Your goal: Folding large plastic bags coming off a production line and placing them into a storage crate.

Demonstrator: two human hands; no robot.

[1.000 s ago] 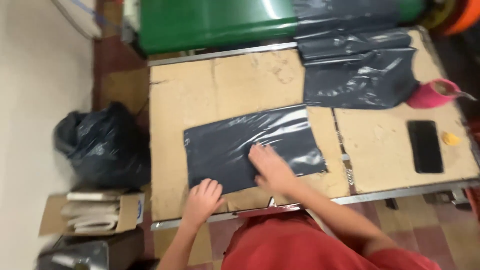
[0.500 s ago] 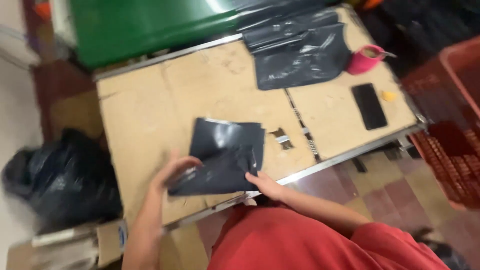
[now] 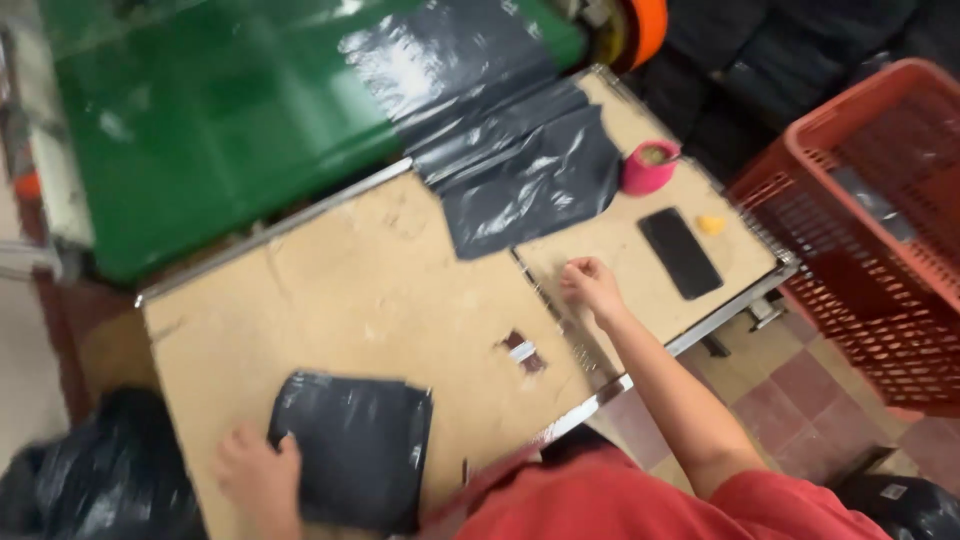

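folded black bag (image 3: pixel 355 460) under left fingers (image 3: pixel 285 450), table (image 3: pixel 380 290)

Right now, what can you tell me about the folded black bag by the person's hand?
The folded black bag is a flat, roughly square packet of shiny dark plastic, a little crinkled and catching the light. It lies flat near the front edge of the worn brown table. The left hand rests on its left edge. The right hand is well away from it.
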